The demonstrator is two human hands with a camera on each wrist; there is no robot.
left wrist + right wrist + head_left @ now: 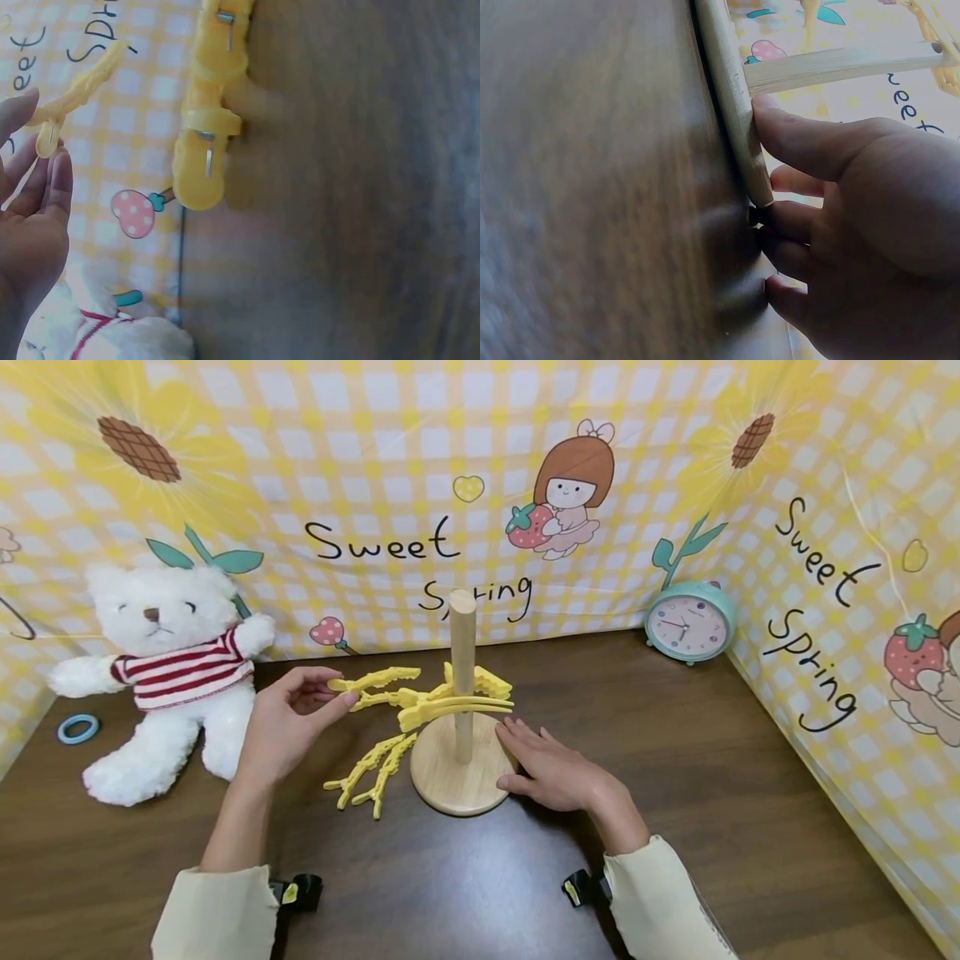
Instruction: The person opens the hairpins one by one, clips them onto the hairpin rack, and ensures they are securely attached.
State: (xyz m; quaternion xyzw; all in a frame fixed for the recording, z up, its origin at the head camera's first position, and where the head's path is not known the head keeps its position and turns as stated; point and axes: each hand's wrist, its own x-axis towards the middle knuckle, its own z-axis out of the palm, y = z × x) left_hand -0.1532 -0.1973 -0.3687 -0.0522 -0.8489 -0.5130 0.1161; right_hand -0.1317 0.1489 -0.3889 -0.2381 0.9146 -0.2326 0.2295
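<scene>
Yellow plastic clothespins (pixel 431 710) with metal springs sit around the upright pole (pixel 463 647) of a wooden stand and branch to its left. My left hand (pixel 288 718) pinches the end of one clothespin (pixel 84 86) between thumb and fingers, left of the pole; its far end reaches toward the others. Two more strands of clothespins (pixel 371 768) extend down-left in front of the stand's round base (pixel 438 777). My right hand (pixel 555 768) rests at the right rim of that base, fingers extended, and its thumb (pixel 795 135) touches the edge.
A white teddy bear (pixel 180 668) in a striped shirt leans at the back left, beside a blue ring (pixel 78 729). At the back right stands a teal alarm clock (pixel 688 622). Checkered cloth (pixel 360 468) encloses the brown wooden table (pixel 750 793).
</scene>
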